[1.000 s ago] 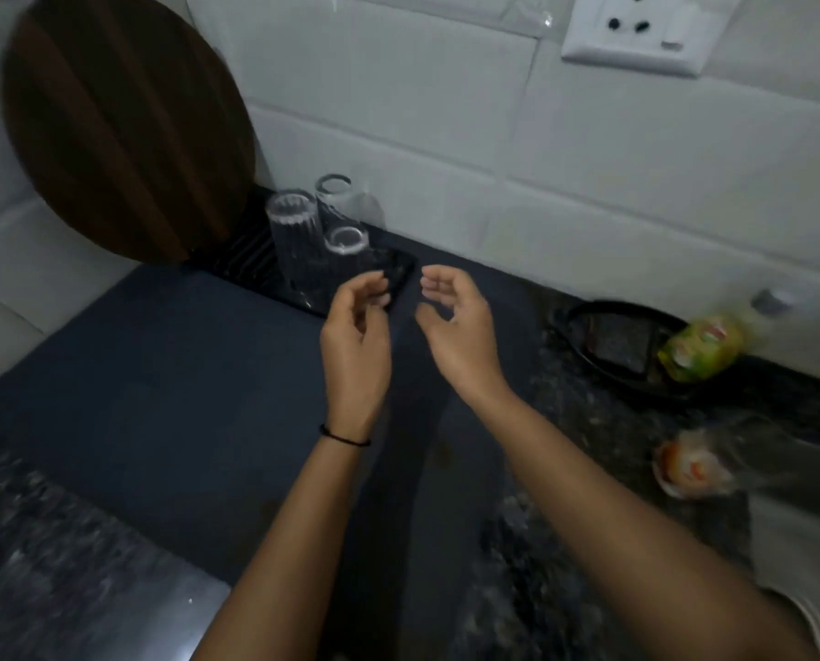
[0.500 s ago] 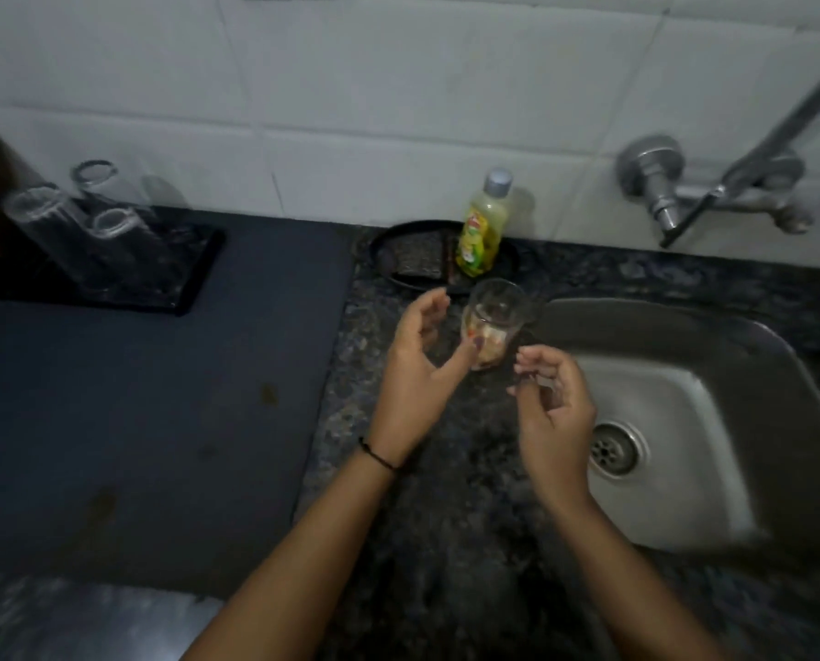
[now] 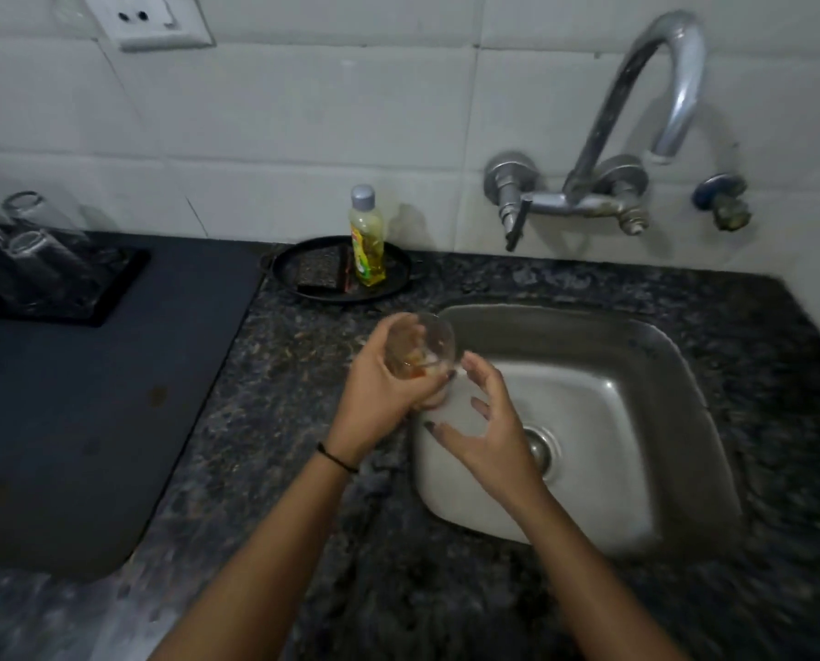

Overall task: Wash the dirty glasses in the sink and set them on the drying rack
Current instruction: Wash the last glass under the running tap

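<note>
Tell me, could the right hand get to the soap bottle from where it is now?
Probably yes. The right hand is open over the sink, and the soap bottle stands uncovered on its tray; only the left hand holding the glass lies partly across the path.

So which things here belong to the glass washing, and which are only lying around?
For the job:
dirty glass in left hand
right hand
sink
tap
soap bottle
sponge
drying rack

Lying about:
wall socket
dark mat
</note>
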